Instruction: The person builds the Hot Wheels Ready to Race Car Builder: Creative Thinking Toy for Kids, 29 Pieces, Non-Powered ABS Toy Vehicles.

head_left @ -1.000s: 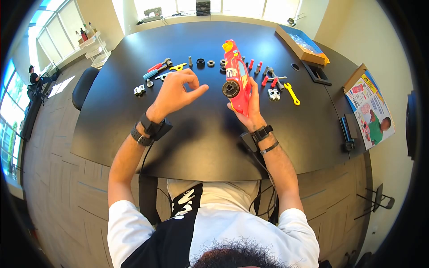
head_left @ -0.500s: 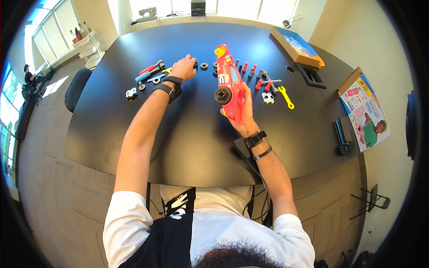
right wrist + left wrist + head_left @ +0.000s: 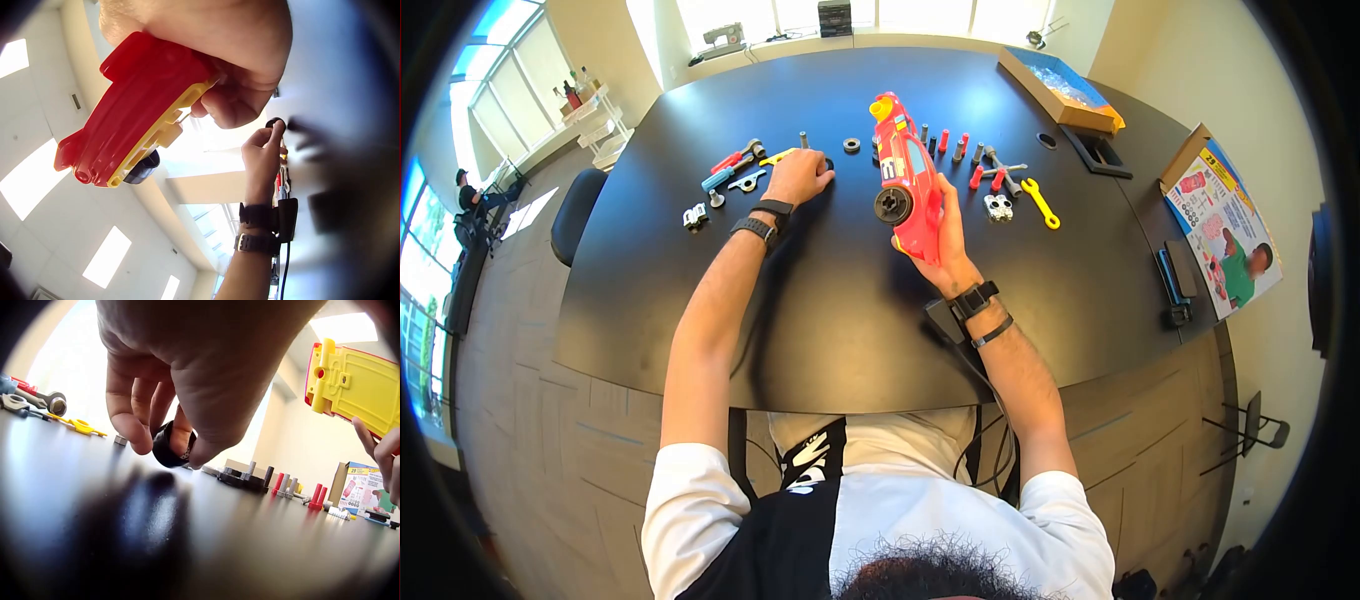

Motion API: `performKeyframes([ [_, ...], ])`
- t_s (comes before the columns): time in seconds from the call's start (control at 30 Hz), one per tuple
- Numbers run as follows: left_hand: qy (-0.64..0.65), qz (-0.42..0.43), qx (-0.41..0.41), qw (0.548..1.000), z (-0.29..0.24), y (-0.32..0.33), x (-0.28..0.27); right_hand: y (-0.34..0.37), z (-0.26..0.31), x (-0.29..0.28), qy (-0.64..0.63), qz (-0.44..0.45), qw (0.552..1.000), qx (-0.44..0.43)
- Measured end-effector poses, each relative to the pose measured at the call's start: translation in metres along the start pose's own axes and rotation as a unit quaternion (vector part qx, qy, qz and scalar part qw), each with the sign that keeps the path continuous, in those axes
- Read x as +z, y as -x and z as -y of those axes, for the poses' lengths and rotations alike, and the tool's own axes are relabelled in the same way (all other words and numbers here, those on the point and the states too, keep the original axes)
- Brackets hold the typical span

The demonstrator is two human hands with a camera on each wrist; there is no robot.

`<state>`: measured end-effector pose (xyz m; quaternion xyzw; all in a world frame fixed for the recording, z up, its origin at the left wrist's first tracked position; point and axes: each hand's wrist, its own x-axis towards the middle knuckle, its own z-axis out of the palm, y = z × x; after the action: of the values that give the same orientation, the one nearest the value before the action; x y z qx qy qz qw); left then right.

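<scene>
In the head view my right hand grips a red toy race car by its lower end, raised over the table. A black wheel sits on the car's side, and its yellow underside faces the left wrist camera. Farther left, my left hand reaches to the tabletop. Thumb and fingers there pinch a black tire-like ring, tilted on edge close over the table. Just beyond that hand a grey bolt stands upright. A grey-black ring lies between the hand and the car.
Toy tools, including a blue-handled one, lie at the left. Right of the car stand several red and grey bolts, near a silver engine block and yellow wrench. An open box and a printed box flank the right side.
My left hand has moved forward from above the table to the black ring and now pinches it. The right hand still holds the car, shifted slightly left in view.
</scene>
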<state>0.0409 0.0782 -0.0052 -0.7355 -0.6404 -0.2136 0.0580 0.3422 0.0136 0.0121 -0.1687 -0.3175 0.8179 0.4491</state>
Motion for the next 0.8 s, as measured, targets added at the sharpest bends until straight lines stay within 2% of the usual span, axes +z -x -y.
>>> performKeyframes([
  [0.13,-0.005,0.013,-0.048,0.999,0.0,0.002,-0.009,-0.001,-0.002,-0.001,0.0,0.012,1.0,0.007],
  [0.2,-0.001,0.004,-0.034,0.999,0.006,0.001,-0.013,-0.001,-0.002,0.002,0.004,0.016,1.0,0.002],
  [0.27,0.145,-0.134,-0.05,0.979,0.002,0.003,-0.022,-0.002,-0.003,0.001,0.005,0.015,1.0,-0.003],
  [0.33,0.172,-0.118,-0.053,0.977,-0.003,0.002,-0.042,-0.005,-0.005,-0.005,0.002,0.04,0.999,-0.002],
  [0.43,0.339,-0.116,-0.048,0.932,-0.035,0.009,-0.088,-0.005,-0.006,-0.008,0.009,0.047,0.999,0.011],
  [0.47,0.34,-0.115,-0.051,0.932,-0.042,0.012,-0.096,-0.004,-0.006,-0.009,0.009,0.046,0.999,0.014],
  [0.53,0.406,-0.15,-0.01,0.902,-0.056,0.017,-0.11,-0.004,-0.006,-0.01,0.007,0.063,0.997,0.04],
  [0.67,0.402,-0.203,0.044,0.892,-0.078,0.027,-0.125,-0.008,-0.009,-0.016,0.005,0.058,0.997,0.052],
  [0.8,0.402,-0.168,0.053,0.898,-0.093,0.033,-0.135,-0.005,-0.01,-0.014,0.003,0.054,0.997,0.053],
])
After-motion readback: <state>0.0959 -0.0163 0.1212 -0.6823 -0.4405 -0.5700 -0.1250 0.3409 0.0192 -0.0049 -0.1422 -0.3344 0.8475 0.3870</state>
